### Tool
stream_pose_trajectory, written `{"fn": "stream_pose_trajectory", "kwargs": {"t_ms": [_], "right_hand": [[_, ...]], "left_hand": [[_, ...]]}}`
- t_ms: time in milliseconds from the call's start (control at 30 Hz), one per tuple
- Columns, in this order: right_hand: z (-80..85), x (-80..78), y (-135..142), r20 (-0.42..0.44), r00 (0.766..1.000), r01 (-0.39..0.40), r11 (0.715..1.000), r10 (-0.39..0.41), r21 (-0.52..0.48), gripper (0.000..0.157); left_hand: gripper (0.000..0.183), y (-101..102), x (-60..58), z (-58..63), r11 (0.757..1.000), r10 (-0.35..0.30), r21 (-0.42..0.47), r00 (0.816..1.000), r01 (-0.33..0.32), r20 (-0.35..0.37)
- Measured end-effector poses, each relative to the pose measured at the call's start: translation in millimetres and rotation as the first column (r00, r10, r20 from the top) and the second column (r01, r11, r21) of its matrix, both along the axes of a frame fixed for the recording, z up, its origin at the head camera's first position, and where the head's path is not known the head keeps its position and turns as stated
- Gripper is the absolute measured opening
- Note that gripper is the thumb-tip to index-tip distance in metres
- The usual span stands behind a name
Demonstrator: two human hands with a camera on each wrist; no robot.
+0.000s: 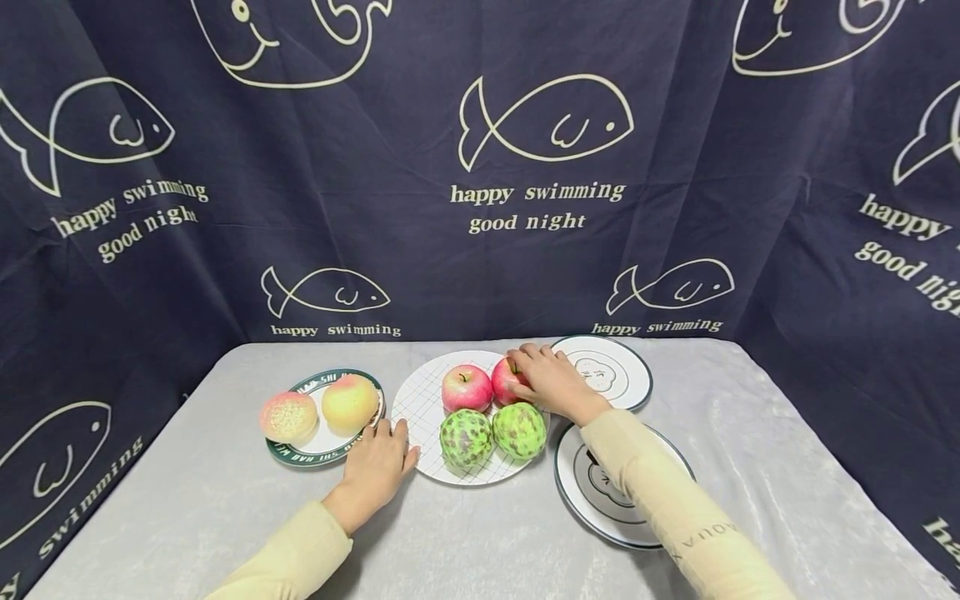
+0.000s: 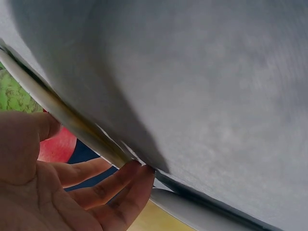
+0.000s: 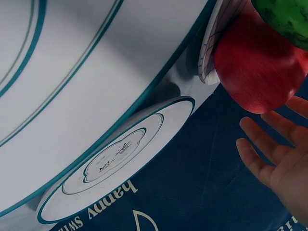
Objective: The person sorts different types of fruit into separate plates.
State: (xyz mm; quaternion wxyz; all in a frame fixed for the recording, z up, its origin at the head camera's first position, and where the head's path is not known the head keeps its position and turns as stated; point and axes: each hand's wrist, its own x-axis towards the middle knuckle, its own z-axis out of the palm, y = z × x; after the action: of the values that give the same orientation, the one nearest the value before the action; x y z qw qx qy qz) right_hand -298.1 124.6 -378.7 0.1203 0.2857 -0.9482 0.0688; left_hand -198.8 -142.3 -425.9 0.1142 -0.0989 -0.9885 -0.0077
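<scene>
On a white round plate with a grid pattern (image 1: pixel 423 392) lie two red apples at the back and two green custard apples (image 1: pixel 467 439) in front. My right hand (image 1: pixel 553 379) reaches over the right apple (image 1: pixel 504 383), fingers along its top and thumb at its near side. In the right wrist view, its fingers lie loosely extended beside the apple (image 3: pixel 260 67), some fingertips at its skin. My left hand (image 1: pixel 377 467) rests between the grid plate and a green-rimmed oval plate (image 1: pixel 288 454), fingertips right at the rims; in the left wrist view its fingers (image 2: pixel 115 192) are relaxed.
The oval plate carries two peaches (image 1: pixel 349 403), one overhanging its left side. Two white plates with dark rims stand at right: one at the back (image 1: pixel 626 375), one nearer (image 1: pixel 577 492), partly under my right sleeve. A navy fish-print curtain (image 1: pixel 420 250) hangs behind the grey-covered table (image 1: pixel 465 542).
</scene>
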Motion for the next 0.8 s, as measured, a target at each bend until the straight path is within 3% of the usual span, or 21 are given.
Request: {"fn": "stream_pose_trajectory", "kwargs": {"t_ms": [800], "right_hand": [[-0.8,-5.3,-2.8,0.157,0.987,-0.020,1.000,0.022,-0.017,0.067]], "left_hand": [[0.047,-0.3,-1.1,-7.1,0.999,0.022,-0.050,1.000,-0.022,-0.004]]}}
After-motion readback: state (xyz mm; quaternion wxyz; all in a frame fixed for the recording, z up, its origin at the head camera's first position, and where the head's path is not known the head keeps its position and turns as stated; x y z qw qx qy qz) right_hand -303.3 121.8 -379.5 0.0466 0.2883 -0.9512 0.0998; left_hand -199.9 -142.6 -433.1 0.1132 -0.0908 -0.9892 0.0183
